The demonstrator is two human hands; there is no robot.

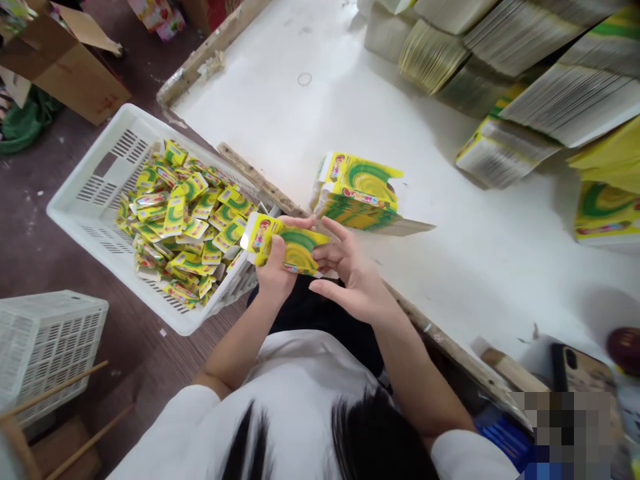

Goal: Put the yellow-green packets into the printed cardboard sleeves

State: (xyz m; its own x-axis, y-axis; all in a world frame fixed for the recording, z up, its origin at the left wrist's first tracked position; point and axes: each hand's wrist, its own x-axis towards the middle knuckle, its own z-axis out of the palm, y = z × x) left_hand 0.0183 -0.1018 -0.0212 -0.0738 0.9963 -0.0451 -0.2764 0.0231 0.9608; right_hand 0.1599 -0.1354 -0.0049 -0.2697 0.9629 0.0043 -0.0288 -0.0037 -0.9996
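My left hand (277, 270) grips a yellow and green printed carton (300, 248), thumb on its printed face, with a white flap sticking out at the left end. At the carton's right end is my right hand (350, 270), its fingers spread and the fingertips at the carton's edge. On the table just beyond stands a stack of flat cartons (360, 190) in the same print. To the left, a white plastic crate (90, 207) holds many small yellow and green boxes (187, 217) in a loose heap.
Bundles of stacked flat cartons (520, 40) line the far right of the white table (280, 120). A phone (585, 367) lies near its right front. On the floor at left are a second crate (55, 347) and an open cardboard box (75, 73).
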